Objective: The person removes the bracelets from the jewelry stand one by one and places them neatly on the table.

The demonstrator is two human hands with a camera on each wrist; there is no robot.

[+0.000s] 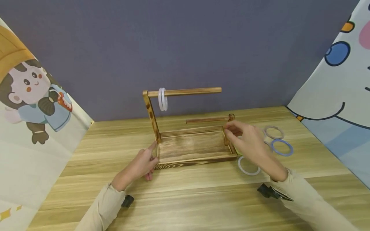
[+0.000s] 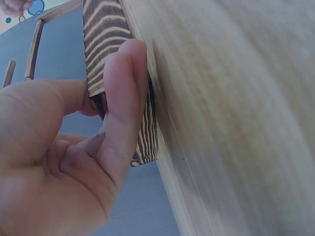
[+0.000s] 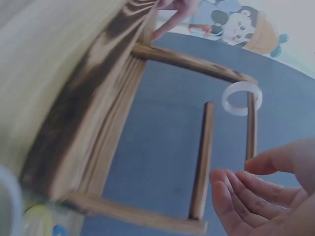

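wooden stand (image 1: 192, 150) corner in left hand (image 1: 142, 165) pinch

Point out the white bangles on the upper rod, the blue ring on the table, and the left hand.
white bangles (image 1: 162, 99), head view, lower curve below the rod.
blue ring (image 1: 281, 147), head view, its near band.
left hand (image 1: 142, 165), head view, back of the hand.

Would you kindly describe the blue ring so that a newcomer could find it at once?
Start at the burnt-wood tray stand in the middle of the light wooden table. To its right, beyond the right hand, three flat rings lie loose. The blue plastic ring is the farthest right, beside a grey ring and a white one.
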